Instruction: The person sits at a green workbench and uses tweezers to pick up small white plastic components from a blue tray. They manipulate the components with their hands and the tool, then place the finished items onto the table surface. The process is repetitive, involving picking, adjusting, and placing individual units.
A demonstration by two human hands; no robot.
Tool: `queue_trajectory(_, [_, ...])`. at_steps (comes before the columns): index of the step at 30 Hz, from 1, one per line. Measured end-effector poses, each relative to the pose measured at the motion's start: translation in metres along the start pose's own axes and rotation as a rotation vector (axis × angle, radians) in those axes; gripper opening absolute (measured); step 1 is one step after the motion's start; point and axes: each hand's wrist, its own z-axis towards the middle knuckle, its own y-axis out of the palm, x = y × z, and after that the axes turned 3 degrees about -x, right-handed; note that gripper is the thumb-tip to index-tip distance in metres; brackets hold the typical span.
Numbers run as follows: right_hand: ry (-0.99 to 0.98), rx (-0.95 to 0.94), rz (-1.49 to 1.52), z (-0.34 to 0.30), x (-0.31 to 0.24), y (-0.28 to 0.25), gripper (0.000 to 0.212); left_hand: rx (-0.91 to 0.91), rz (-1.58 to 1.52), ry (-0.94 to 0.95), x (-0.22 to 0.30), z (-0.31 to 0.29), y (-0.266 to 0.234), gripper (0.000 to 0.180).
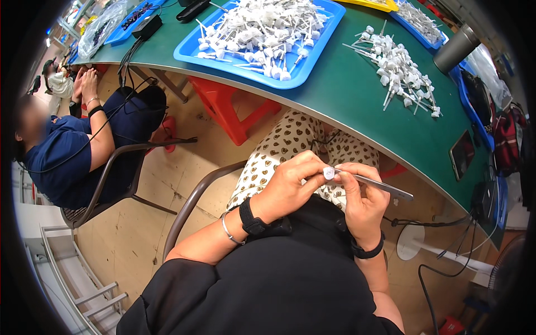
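Observation:
Above my lap, in front of the table edge, both hands meet at a small white plastic piece (329, 173). The thumb and fingertips of my left hand (293, 183) pinch it from the left. My right hand (363, 204) is closed around metal tweezers (393, 190); their broad end sticks out to the right, and the tips by the white piece are mostly hidden by fingers. On the green table (346, 100), a blue tray (312, 70) holds a heap of similar white pieces with thin stems. A loose pile of such pieces (399, 70) lies to its right.
A grey metal cylinder (456, 49) and a phone (462, 154) are on the table's right side, near more blue trays. Red stools (223, 106) stand below the table. A person in dark blue (72, 151) sits at left. Cables (424, 223) hang at the right.

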Motion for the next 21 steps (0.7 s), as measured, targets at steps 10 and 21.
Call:
queue_trajectory(10, [0.028, 0.003, 0.066, -0.0003, 0.0003, 0.0008, 0.008, -0.001, -0.003, 0.004, -0.0029, -0.0006, 0.0015, 0.01])
queue_trajectory(21, [0.041, -0.001, 0.053, -0.0005, 0.0005, 0.0008, 0.008, -0.01, 0.011, -0.002, 0.0012, 0.0, -0.0002, 0.009])
